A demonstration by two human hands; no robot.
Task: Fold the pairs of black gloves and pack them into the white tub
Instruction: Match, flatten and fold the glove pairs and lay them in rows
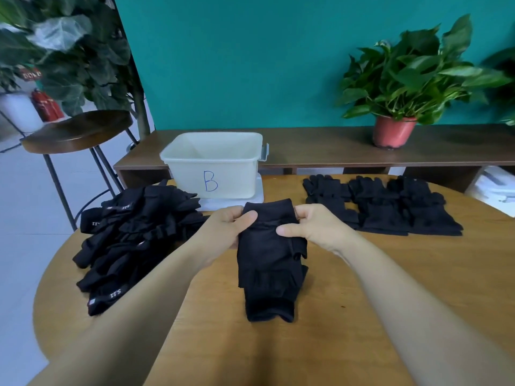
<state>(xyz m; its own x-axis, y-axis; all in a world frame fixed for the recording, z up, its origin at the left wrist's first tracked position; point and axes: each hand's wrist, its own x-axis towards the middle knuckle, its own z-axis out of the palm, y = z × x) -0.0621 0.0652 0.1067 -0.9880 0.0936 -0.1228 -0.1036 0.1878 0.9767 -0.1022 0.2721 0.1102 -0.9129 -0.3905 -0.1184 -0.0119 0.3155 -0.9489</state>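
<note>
A pair of black gloves (269, 263) lies lengthwise in the middle of the round wooden table, its far end lifted. My left hand (227, 228) pinches that far end at its left edge and my right hand (309, 228) pinches it at the right edge. Behind the hands stands the white tub (214, 165), marked with a blue B and looking empty. A loose heap of black gloves (133, 235) lies on the table's left side. Flat pairs of black gloves (387, 207) lie in a row on the right.
The tub stands on a white lid (257, 196) at the table's far edge. Behind it runs a dark wooden bench with a potted plant (404, 87) in a red pot. A stool (78, 132) and a large leafy plant stand at the left.
</note>
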